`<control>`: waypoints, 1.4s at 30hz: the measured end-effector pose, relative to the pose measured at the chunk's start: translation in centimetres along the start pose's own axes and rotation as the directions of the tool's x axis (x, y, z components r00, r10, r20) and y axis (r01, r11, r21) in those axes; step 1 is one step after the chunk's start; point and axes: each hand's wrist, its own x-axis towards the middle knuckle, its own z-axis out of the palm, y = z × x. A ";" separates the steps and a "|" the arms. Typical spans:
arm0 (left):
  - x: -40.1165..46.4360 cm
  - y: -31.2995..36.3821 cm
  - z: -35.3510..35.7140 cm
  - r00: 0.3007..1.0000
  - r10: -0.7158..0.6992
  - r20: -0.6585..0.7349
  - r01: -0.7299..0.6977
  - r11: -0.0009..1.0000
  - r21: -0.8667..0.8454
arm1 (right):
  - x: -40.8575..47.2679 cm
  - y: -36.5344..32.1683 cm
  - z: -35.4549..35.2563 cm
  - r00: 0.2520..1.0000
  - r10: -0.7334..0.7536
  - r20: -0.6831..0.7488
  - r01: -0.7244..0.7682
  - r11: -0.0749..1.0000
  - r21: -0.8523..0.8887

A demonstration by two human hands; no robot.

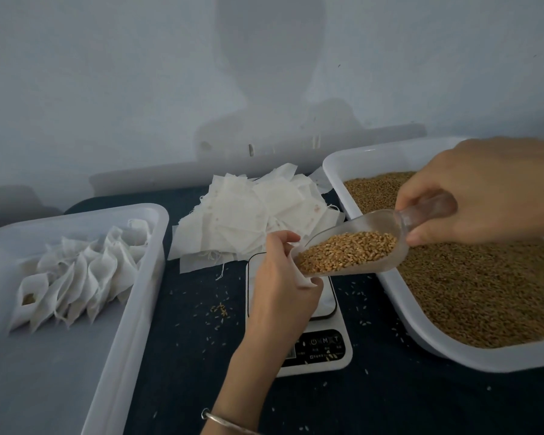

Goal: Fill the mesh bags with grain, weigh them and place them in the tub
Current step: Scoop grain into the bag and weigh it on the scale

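My right hand grips the handle of a clear plastic scoop loaded with brown grain, tilted down to the left. My left hand holds a white mesh bag at the scoop's lip, above the white scale; most of the bag is hidden by my fingers. The white tub on the left holds several filled bags. A white tray of grain lies on the right.
A pile of empty white mesh bags lies behind the scale. Loose grains are scattered on the dark table cloth. A pale wall rises close behind the table.
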 end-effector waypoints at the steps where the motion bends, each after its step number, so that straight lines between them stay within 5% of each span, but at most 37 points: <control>1: 0.0 0.0 0.0 1.000 -0.002 -0.003 0.002 1.000 0.001 | 0.0 0.0 0.0 1.000 0.002 -0.001 -0.002 1.000 0.001; 27: -0.3 0.0 0.3 1.000 0.016 -0.023 -0.018 0.997 -0.079 | -0.6 -1.0 -0.8 0.999 0.030 0.016 -0.029 0.996 -0.088; 42: -0.2 0.1 0.0 0.999 0.015 -0.039 -0.020 0.991 -0.133 | -0.6 0.6 0.5 1.000 -0.019 0.017 0.018 0.998 0.058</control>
